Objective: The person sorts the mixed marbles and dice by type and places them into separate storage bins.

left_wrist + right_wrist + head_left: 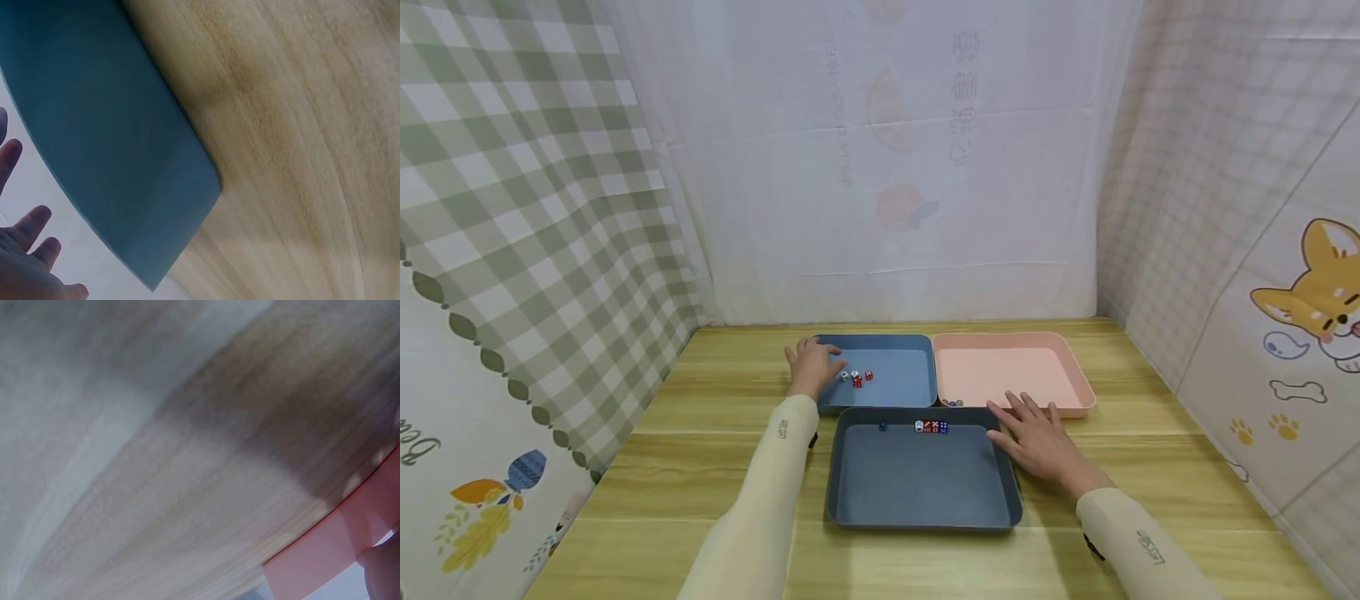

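My left hand (812, 367) hovers at the left rim of the blue tray (898, 367), fingers spread and holding nothing. Several red and white dice (857, 380) lie inside that tray, close to the hand. My right hand (1037, 437) is spread, palm down, over the right edge of the dark grey tray (925, 483) and beside the front rim of the pink tray (1007, 367). In the dark tray, a short row of white, red and blue dice (931, 427) lines the back wall, with one dark blue bead (882, 427) to its left.
A few small beads (952, 403) sit in the pink tray's front left corner. All three trays stand on a wood-grain table (647, 500). Hanging cloths enclose it: checked at the left (535, 167), white at the back (895, 208), printed with a dog at the right.
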Motion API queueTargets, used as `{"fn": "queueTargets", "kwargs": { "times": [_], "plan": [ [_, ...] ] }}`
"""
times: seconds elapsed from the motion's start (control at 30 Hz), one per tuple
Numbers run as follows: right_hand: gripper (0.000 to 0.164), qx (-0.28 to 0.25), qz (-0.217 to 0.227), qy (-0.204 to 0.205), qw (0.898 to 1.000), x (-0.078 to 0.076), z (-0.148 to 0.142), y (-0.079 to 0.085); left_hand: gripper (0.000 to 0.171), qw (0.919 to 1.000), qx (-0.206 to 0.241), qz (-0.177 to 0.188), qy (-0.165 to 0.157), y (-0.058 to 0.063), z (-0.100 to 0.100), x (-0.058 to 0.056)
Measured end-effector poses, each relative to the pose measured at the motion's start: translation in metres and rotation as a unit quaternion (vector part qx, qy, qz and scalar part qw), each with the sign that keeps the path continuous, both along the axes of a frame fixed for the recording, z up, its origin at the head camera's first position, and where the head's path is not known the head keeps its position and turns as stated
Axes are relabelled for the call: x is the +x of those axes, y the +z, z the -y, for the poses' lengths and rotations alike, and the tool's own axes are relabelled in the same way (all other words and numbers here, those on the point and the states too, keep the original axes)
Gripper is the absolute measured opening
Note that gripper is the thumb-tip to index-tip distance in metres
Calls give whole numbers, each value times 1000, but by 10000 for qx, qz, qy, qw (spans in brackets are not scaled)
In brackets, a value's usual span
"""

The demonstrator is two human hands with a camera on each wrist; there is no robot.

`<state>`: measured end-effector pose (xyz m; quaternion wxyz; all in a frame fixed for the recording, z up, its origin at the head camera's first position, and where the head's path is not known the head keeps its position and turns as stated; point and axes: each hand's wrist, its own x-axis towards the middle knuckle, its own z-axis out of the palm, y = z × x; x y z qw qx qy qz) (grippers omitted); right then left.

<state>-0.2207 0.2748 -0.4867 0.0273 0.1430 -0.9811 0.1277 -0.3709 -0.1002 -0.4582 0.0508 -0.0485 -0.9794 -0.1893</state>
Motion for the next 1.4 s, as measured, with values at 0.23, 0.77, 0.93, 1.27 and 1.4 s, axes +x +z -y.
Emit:
{"fn": "queueTargets", "kwargs": {
  "times": [0.23, 0.77, 0.93, 1.27, 1.4],
  "plan": [
    [62, 22, -18, -9, 10000, 1, 0, 1, 36, 9995, 184, -158, -184, 1, -3, 0],
    [62, -50, -61, 33, 10000, -1, -2, -2, 39, 9823, 773, -96, -1702, 8, -20, 10],
    [62, -55, -68, 49, 10000, -1, -2, -2, 38, 9680, 737, 73, -2398, 10, -33, 18],
    [62, -48, -65, 61, 9999, 0, -2, -2, 34, 9427, 238, 80, -3326, 4, -52, 43],
    [61, -48, -76, 55, 9999, 0, -2, -2, 31, 9345, 140, 12, -3557, -1, -57, 51]
  ]
}}
